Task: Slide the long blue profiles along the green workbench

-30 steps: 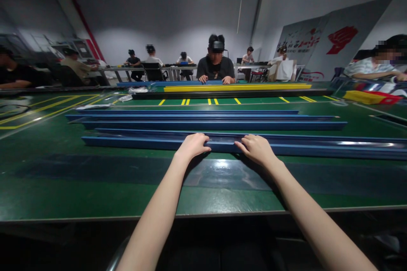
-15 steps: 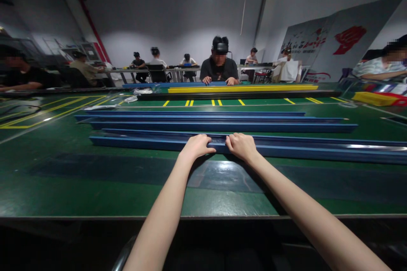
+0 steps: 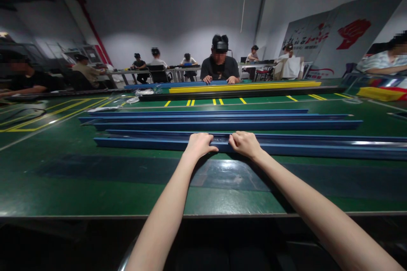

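Note:
A long blue U-shaped channel (image 3: 143,143) lies crosswise in front of me, with its open side up. My left hand (image 3: 200,144) grips it near the middle, fingers over into the trough and thumb against the near wall. Just to the right, my right hand (image 3: 244,143) is closed on the same channel, its fingers curled into the trough. A short stretch of shiny trough shows between the two hands. What the fingertips press on inside is hidden. Nearer to me, a clear plastic strip (image 3: 229,174) lies flat on the green table (image 3: 95,199).
Several more blue channels (image 3: 229,125) lie just beyond. Farther off are a yellow channel (image 3: 244,87) and a black one (image 3: 241,93). Crumpled clear plastic (image 3: 144,92) lies at their left. A co-worker (image 3: 219,65) sits opposite, hands on another blue channel.
The view has shifted slightly, so the scene sits a little farther right. Both my hands keep nearly the same place and grip on the channel.

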